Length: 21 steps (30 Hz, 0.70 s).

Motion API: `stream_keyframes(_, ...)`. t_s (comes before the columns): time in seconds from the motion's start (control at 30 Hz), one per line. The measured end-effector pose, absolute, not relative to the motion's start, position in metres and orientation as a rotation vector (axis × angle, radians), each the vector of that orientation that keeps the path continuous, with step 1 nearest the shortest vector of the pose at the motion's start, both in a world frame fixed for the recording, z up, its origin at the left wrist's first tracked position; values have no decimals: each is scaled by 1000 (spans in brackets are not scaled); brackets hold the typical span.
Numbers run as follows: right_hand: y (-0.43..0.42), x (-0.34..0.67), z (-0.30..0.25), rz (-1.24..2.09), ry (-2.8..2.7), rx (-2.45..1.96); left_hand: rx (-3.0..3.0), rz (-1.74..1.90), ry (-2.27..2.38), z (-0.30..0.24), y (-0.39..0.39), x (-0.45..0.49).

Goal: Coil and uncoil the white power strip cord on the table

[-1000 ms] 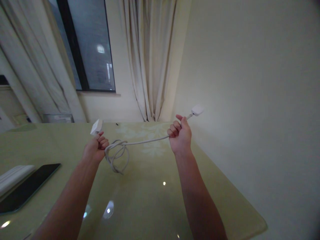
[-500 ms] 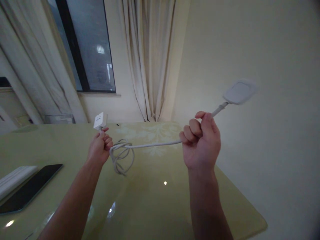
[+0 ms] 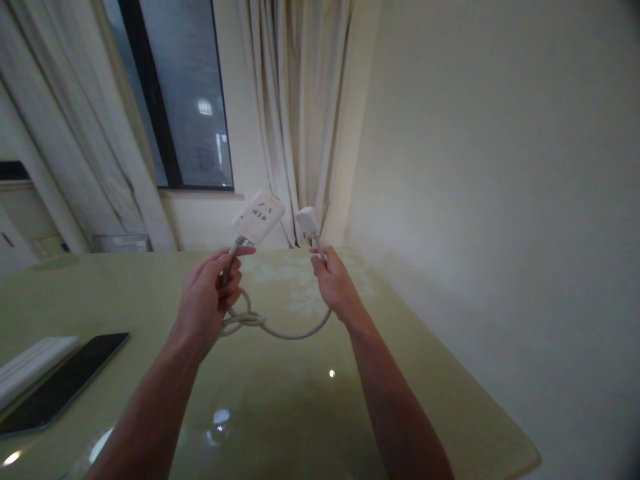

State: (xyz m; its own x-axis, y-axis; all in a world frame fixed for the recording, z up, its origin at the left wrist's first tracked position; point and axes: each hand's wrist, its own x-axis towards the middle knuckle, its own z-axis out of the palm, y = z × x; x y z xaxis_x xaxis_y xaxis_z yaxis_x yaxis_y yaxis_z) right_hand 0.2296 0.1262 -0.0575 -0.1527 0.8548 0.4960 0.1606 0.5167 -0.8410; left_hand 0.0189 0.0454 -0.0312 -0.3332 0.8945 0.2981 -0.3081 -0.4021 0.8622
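My left hand (image 3: 207, 297) is closed around the grey cord just below a white socket block (image 3: 260, 217), whose dark slots face me. Across from it, my right hand (image 3: 337, 280) pinches the cord below a smaller white plug (image 3: 307, 220). Both ends are held up above the table, close together but apart. Between the hands the extension cord (image 3: 295, 337) sags in a curve, and a loose loop of it hangs beside my left hand. My left fingers partly hide the cord.
The glossy pale green table (image 3: 280, 413) reaches a wall on the right. At the left lie a dark flat device (image 3: 65, 380) and a long white object (image 3: 37, 363). Curtains (image 3: 310, 120) and a window (image 3: 190, 93) stand behind.
My right hand has moved left and my left hand slightly right, bringing the cord's ends together. The stretch between them, nearly straight before, now sags. The slotted socket face has come into clear view.
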Motion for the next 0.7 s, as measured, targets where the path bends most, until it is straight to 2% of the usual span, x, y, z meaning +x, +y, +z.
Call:
stream_keyframes(0.27,108,197,-59,1095,-1700,-783,1305,1645,985,-50,47,49)
stream_keyframes(0.47,87,193,-45,1420,-1511,-581,1339,1747,1025,-57,49,48)
stream_keyframes(0.7,87,182,-49,1429,-1217,-495,1373,1774,1000,-57,50,49)
